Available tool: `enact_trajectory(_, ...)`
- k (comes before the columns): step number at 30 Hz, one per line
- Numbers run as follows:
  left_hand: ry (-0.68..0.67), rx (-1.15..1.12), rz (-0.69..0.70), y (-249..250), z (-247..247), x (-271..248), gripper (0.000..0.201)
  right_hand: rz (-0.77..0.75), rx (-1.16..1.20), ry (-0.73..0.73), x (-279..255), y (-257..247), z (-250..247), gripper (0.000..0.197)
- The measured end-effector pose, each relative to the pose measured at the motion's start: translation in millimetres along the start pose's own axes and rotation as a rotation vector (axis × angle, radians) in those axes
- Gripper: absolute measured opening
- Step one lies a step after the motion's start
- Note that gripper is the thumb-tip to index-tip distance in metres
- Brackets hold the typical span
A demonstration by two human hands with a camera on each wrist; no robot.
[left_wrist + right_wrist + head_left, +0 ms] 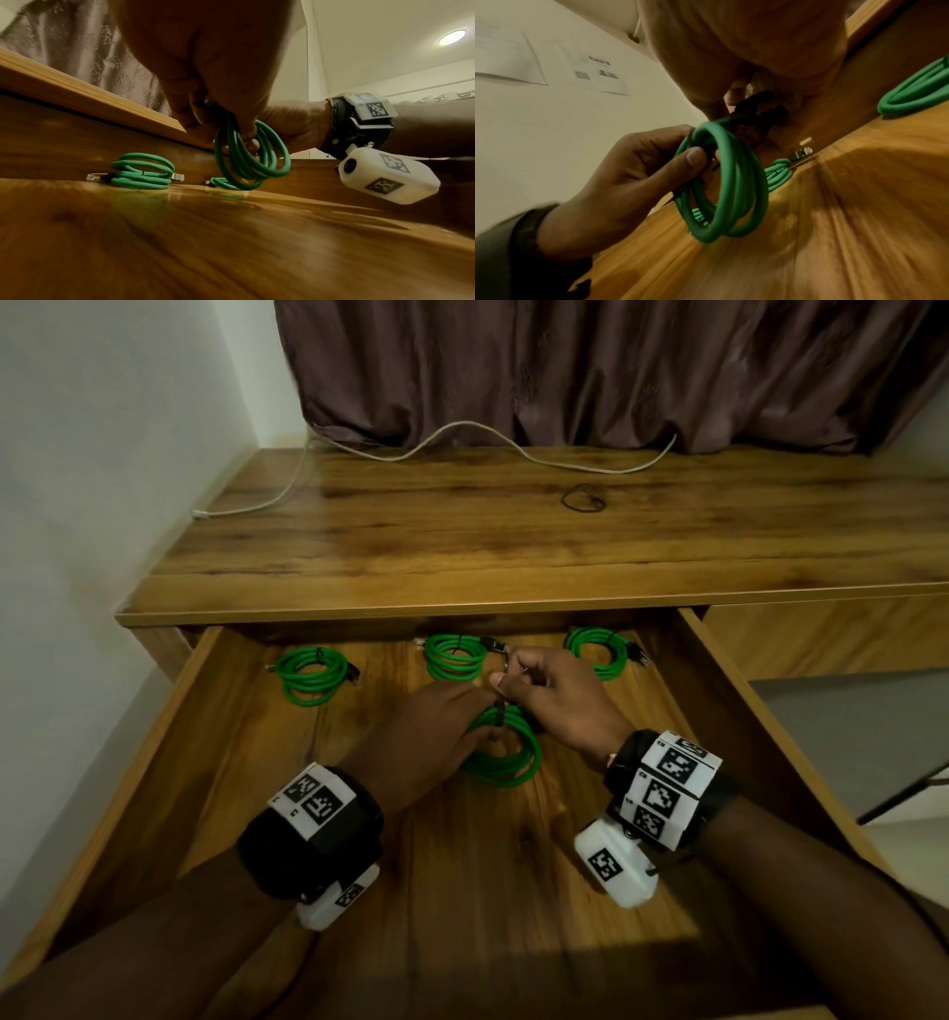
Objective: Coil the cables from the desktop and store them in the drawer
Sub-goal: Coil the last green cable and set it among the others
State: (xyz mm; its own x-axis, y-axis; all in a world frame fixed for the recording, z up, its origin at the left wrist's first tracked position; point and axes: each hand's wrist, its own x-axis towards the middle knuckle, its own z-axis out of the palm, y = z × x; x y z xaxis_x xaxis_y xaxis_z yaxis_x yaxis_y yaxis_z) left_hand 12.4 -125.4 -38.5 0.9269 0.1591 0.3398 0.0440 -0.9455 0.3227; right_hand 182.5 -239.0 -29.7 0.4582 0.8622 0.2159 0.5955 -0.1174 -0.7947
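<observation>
Both hands are over the open drawer [719, 690] with a coiled green cable [506, 752] held above its floor — left hand [426, 726] has its grip curled round the loops, right hand [554, 695] pinches the black tie [752, 113] at the top. Three tied coils [310, 675] lie further back; a white cable [462, 441] sits loose on the tabletop [462, 541].

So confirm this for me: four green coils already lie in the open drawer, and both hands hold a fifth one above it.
Not quite: three green coils lie in the open drawer, at left, middle and right, as the head view shows. The coil held above it by the left hand and the right hand is the fourth, not a fifth.
</observation>
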Motion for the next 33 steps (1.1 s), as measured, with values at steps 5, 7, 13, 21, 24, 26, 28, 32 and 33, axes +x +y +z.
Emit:
enact_trajectory(5, 0.08, -0.015, -0.018, 3.2, 0.5, 1.1, 0.028, 0.11, 0.066, 0.032, 1.3, -2.6, -2.0, 0.032)
enact_trajectory(7, 0.121, -0.013, -0.024, 5.2, -1.5, 0.3, 0.039, 0.136, 0.062, 0.055, 1.9, -2.4, -3.4, 0.031)
enact_trajectory(13, 0.201, 0.023, 0.052, 6.0, -6.2, -3.3, 0.047, 0.209, 0.086, -0.011, 1.8, -5.5, -3.9, 0.041)
enact_trajectory(21, 0.13, -0.01, 0.081, 7.8, -8.7, -2.9, 0.034, 0.285, 0.189, -0.065, -2.9, -7.9, -9.9, 0.04)
enact_trajectory(24, 0.097, -0.057, 0.038, 7.5, -7.6, -1.7, 0.026, 0.248, 0.086, -0.072, -2.9, -9.3, -13.4, 0.049)
enact_trajectory(26, 0.094, -0.085, -0.002, 4.2, -6.7, -1.9, 0.023, 0.137, -0.072, 0.018, -4.1, -12.5, -16.5, 0.048)
enact_trajectory(28, 0.1, -0.102, -0.045, -0.3, -7.4, -2.2, 0.022, -0.022, -0.156, 0.095, -7.8, -19.4, -20.0, 0.034)
enact_trajectory(32, 0.204, -0.243, -0.164, -9.3, -16.1, -2.2, 0.019, -0.258, -0.092, 0.082, -11.2, -32.9, -23.6, 0.018)
enact_trajectory(33, 0.237, -0.31, -0.185, -10.9, -19.2, -1.5, 0.019, -0.312, -0.147, 0.054, -11.4, -32.7, -23.1, 0.024)
